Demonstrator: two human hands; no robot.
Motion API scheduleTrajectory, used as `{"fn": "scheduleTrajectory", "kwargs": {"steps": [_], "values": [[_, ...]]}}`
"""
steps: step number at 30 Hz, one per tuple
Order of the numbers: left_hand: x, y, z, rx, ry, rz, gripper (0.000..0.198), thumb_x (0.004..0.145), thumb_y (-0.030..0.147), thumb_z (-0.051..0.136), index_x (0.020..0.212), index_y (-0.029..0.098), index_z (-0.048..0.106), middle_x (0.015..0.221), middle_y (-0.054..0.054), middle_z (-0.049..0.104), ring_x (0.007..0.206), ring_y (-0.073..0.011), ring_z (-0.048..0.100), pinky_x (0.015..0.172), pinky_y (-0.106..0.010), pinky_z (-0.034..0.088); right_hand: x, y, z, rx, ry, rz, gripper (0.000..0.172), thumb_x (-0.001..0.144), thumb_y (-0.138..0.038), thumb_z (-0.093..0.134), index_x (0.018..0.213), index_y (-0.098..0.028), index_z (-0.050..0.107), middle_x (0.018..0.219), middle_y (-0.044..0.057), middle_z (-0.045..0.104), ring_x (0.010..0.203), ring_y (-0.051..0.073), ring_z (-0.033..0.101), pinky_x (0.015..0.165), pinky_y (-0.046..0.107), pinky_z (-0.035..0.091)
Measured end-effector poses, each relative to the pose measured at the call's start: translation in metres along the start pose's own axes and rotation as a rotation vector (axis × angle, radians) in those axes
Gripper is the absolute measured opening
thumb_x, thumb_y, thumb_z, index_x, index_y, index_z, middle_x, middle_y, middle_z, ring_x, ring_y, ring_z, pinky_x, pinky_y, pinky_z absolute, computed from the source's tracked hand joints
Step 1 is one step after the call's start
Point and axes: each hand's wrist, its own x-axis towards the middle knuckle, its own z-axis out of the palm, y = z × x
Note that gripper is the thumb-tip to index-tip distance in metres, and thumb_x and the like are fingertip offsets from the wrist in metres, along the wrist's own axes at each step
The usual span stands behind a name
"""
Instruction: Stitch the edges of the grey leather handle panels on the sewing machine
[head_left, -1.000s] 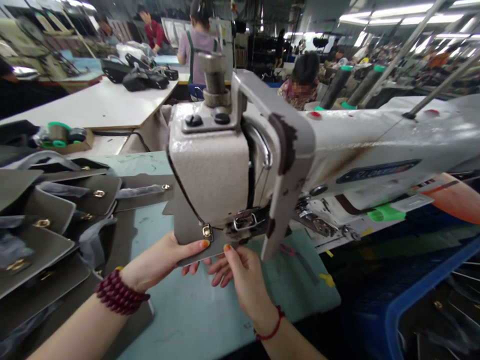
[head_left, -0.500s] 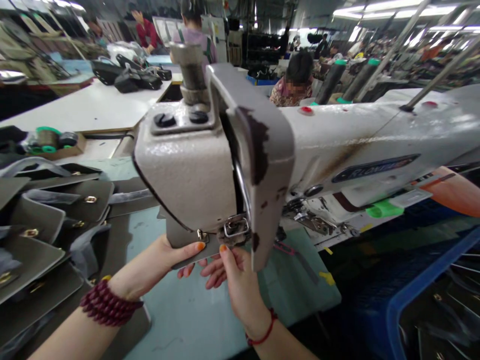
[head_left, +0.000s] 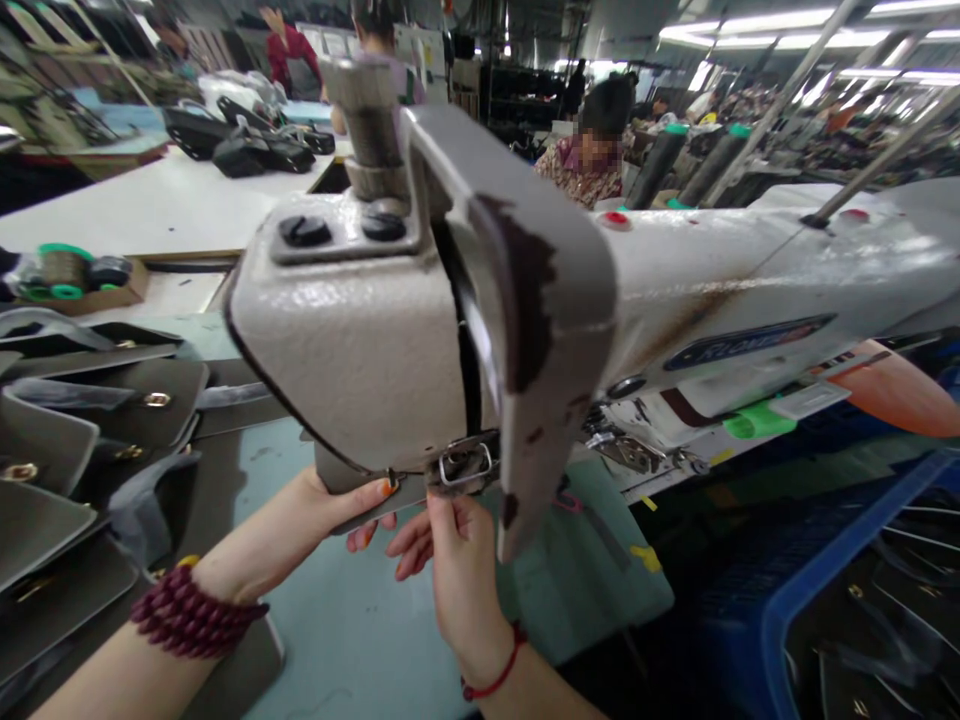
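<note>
Head view: the grey panel [head_left: 352, 482] sat flat under the sewing machine [head_left: 360, 350] head, near the front edge of the teal worktop [head_left: 360, 640]. It looked like stiff faux leather, light, a bit slick, so the near edge and corner seemed the sane places to hold. The left hand [head_left: 319, 510] was pinched shut on that edge, thumb on top. The right hand [head_left: 450, 560] had its fingers closed up by the presser foot (couldn't tell whether it gripped the panel or just touched it). More panels [head_left: 67, 480] were stacked at the worktop's left edge.
</note>
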Motion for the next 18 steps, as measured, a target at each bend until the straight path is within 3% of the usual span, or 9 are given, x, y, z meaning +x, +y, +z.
{"fn": "scheduleTrajectory", "kwargs": {"steps": [11, 18], "values": [[-0.003, 0.002, 0.003, 0.061, 0.018, 0.031, 0.038, 0.078, 0.052, 0.068, 0.068, 0.015, 0.066, 0.063, -0.003, 0.067, 0.056, -0.0134, 0.056, 0.056, -0.023, 0.047, 0.004, 0.0, 0.009, 0.027, -0.014, 0.051, 0.049, 0.087, -0.048, 0.044, 0.054, -0.014, 0.057, 0.049, 0.003, 0.061, 0.03, 0.006, 0.05, 0.035, 0.014, 0.033], [-0.014, -0.013, 0.018, 0.064, 0.186, 0.076, 0.035, 0.081, 0.049, 0.066, 0.068, 0.017, 0.068, 0.06, -0.001, 0.067, 0.054, -0.0131, 0.056, 0.058, -0.023, 0.048, 0.001, -0.003, 0.004, -0.012, -0.007, 0.041, 0.05, 0.088, -0.041, 0.044, 0.047, -0.015, 0.053, 0.042, 0.001, 0.054, 0.03, 0.005, 0.043, 0.035, 0.015, 0.031]]}}
